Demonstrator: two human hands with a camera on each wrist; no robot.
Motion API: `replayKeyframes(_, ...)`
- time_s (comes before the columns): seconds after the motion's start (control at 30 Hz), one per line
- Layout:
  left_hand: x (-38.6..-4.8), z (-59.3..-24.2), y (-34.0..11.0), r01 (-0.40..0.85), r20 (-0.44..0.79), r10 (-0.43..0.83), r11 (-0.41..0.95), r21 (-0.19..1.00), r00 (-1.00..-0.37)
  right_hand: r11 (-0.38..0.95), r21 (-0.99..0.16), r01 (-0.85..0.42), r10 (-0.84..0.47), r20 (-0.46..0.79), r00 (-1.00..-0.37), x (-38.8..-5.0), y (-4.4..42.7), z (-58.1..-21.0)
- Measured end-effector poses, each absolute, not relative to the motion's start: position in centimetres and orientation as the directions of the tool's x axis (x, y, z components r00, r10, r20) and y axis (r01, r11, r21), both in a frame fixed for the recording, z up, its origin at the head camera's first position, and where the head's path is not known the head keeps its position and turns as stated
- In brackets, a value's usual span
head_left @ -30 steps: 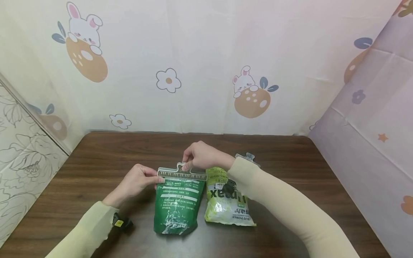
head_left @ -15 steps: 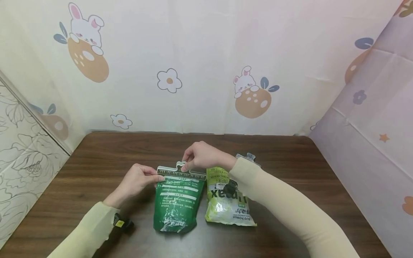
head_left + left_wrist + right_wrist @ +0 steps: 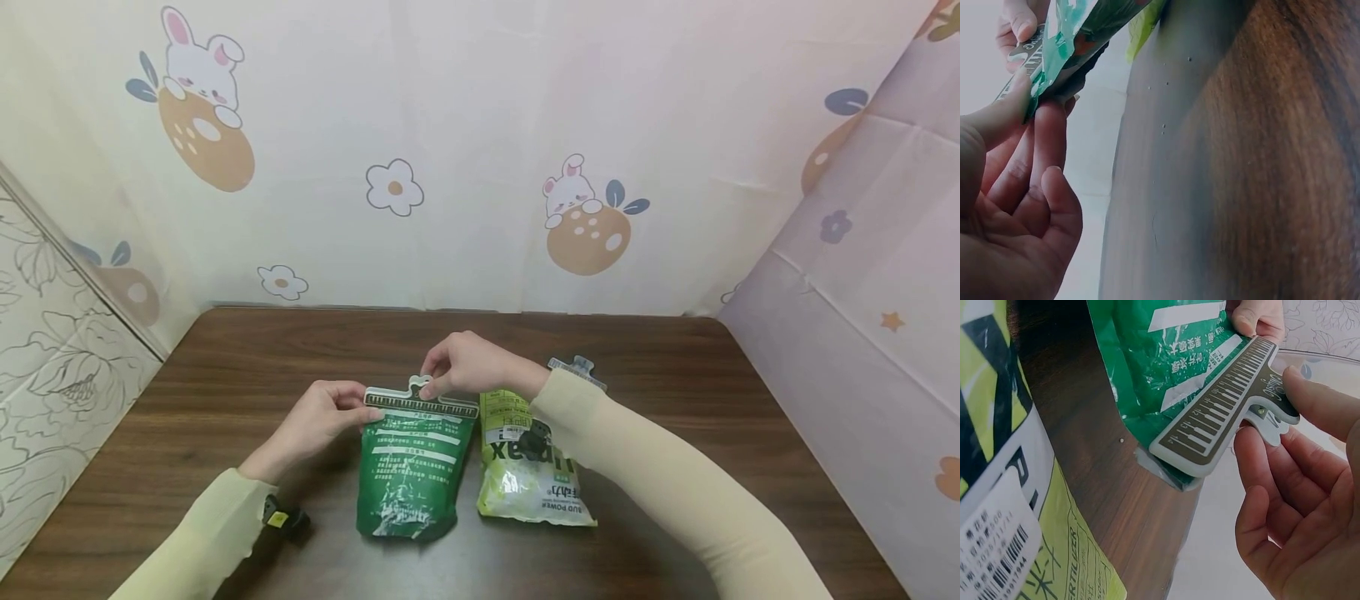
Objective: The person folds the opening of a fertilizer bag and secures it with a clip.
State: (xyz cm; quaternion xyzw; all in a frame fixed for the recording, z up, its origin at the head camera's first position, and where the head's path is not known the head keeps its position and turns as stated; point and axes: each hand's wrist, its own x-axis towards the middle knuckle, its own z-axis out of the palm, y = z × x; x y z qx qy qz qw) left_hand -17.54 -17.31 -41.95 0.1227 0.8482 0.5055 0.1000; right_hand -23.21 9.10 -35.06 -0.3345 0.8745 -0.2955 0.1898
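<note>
A green bag [image 3: 408, 475] with white print stands tilted over the table, its top edge in a long clip [image 3: 1222, 403] patterned with piano keys. My left hand [image 3: 322, 421] pinches the bag's upper left corner between thumb and fingers, beside the clip's end; the left wrist view shows the thumb on one face and fingers behind. My right hand [image 3: 468, 362] pinches the clip's handle, thumb on the near side and fingers on the other. In the right wrist view a strip of the bag's edge sticks out past the clip's lower end.
Just right of the green bag is a yellow-green and white fertilizer bag [image 3: 532, 492], partly under my right forearm. Behind it lies a second, greyish clip [image 3: 581, 368]. The brown wooden table [image 3: 675, 400] ends at a patterned cloth backdrop. Tiny dark specks dot the tabletop.
Both hands keep their hold on the bag and clip. The clip and the green bag's bottom have shifted very slightly, the bottom a little upward in view.
</note>
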Motion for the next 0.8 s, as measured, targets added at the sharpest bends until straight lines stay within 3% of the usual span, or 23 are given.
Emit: replayKeyframes(0.8,-17.7,-42.3,-17.4,0.171,-0.010,0.301,0.570,0.803,-0.954,0.612,-0.649,-0.452,-0.697,-0.172,-0.697,-23.1,9.2,-36.5)
